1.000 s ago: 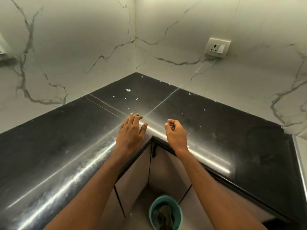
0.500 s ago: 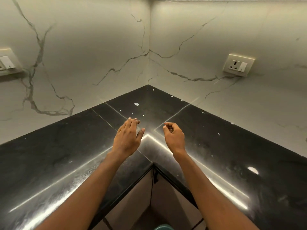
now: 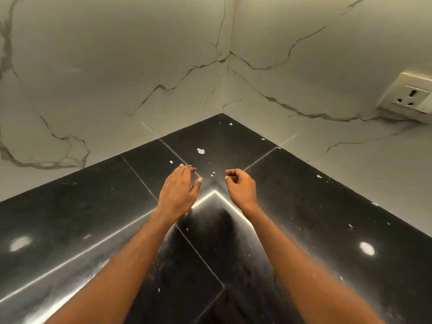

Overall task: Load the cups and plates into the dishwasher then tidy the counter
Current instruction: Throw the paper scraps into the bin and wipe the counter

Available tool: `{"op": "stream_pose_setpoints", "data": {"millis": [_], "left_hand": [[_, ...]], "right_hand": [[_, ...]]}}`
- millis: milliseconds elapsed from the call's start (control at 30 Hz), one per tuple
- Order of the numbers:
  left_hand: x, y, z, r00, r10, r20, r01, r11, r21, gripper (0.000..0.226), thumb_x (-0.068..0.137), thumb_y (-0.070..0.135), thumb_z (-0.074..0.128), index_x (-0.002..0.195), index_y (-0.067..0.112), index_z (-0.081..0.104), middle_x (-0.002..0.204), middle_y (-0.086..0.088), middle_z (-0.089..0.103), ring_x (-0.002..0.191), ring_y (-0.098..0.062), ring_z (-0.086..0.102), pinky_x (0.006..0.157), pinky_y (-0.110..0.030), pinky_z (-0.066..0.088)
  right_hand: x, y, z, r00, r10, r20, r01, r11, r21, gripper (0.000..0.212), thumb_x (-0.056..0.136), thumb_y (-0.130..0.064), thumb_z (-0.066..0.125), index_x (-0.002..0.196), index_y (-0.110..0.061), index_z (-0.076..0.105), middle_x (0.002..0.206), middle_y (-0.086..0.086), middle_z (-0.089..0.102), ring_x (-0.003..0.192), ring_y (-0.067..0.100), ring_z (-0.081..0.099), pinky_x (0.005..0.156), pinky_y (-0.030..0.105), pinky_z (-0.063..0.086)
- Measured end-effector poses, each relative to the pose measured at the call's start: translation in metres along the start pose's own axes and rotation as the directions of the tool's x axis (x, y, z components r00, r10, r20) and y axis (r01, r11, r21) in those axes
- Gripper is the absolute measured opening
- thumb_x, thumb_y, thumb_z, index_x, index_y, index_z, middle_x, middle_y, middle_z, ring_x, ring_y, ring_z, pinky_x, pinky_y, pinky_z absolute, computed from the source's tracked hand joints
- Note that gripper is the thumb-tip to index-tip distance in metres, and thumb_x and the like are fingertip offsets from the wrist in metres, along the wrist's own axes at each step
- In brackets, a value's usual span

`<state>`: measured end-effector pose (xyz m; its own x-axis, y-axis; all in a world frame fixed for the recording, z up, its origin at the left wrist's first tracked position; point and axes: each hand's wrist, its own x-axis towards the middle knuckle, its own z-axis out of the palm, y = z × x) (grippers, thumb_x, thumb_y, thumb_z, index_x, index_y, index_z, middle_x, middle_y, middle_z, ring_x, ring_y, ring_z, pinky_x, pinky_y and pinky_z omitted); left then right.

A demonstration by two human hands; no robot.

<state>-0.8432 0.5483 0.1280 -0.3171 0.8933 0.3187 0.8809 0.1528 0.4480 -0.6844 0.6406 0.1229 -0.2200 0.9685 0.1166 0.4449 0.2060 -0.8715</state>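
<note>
Head view: above the glossy black stone corner counter [image 3: 304,206], the left hand [image 3: 178,192] was held flat, the right hand [image 3: 240,188] curled, apparently empty. No cups or plates were seen. Scattered white flecks [image 3: 200,150] at twelve o'clock would best be swept edgeward with flat fingers.

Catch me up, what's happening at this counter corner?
A person reaches both hands out over the black corner counter. The left hand is flat, palm down, fingers straight. The right hand has its fingers curled toward the thumb, with nothing visible in them. White specks dot the counter ahead of the hands. No cups or plates are in view, so this looks like the counter-tidying part.
</note>
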Motion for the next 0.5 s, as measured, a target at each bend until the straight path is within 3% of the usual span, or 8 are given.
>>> {"op": "stream_pose_setpoints", "data": {"millis": [167, 300, 433, 500], "left_hand": [[0.06, -0.034, 0.028, 0.999, -0.026, 0.046, 0.027, 0.999, -0.025, 0.035, 0.095, 0.036, 0.049, 0.12, 0.011, 0.055, 0.117, -0.004, 0.058, 0.11, -0.021, 0.055, 0.096, -0.032, 0.041], [0.103, -0.059, 0.042, 0.997, -0.054, 0.051, 0.055, 0.998, -0.031, 0.035, 0.096, 0.034, 0.049, 0.122, 0.011, 0.054, 0.119, -0.005, 0.058, 0.112, -0.021, 0.054, 0.096, -0.033, 0.042], [0.129, -0.073, 0.056, 0.997, -0.058, 0.058, 0.061, 0.997, -0.046, 0.034, 0.097, 0.032, 0.049, 0.123, 0.011, 0.054, 0.121, -0.005, 0.058, 0.117, -0.02, 0.052, 0.1, -0.032, 0.039], [0.136, -0.079, 0.064, 0.995, -0.072, 0.068, 0.076, 0.995, -0.061, 0.034, 0.097, 0.032, 0.049, 0.124, 0.013, 0.053, 0.123, -0.003, 0.057, 0.12, -0.019, 0.05, 0.101, -0.03, 0.038]], "right_hand": [[0.074, 0.014, 0.054, 0.993, -0.025, 0.12, 0.047, 0.982, -0.185, 0.029, 0.087, -0.014, 0.059, 0.115, -0.01, 0.064, 0.119, 0.007, 0.061, 0.11, 0.022, 0.059, 0.098, 0.032, 0.045], [0.124, 0.018, 0.093, 0.965, -0.046, 0.258, 0.131, 0.938, -0.321, 0.035, 0.092, -0.013, 0.053, 0.127, -0.01, 0.056, 0.131, 0.007, 0.052, 0.12, 0.021, 0.051, 0.099, 0.028, 0.037], [0.159, 0.025, 0.117, 0.946, -0.073, 0.316, 0.203, 0.893, -0.401, 0.037, 0.094, -0.008, 0.047, 0.13, -0.013, 0.052, 0.134, 0.006, 0.049, 0.121, 0.027, 0.049, 0.098, 0.042, 0.045], [0.173, 0.025, 0.124, 0.928, -0.11, 0.357, 0.263, 0.871, -0.415, 0.045, 0.092, -0.001, 0.046, 0.135, -0.015, 0.048, 0.141, 0.006, 0.044, 0.126, 0.028, 0.044, 0.101, 0.042, 0.044]]}}
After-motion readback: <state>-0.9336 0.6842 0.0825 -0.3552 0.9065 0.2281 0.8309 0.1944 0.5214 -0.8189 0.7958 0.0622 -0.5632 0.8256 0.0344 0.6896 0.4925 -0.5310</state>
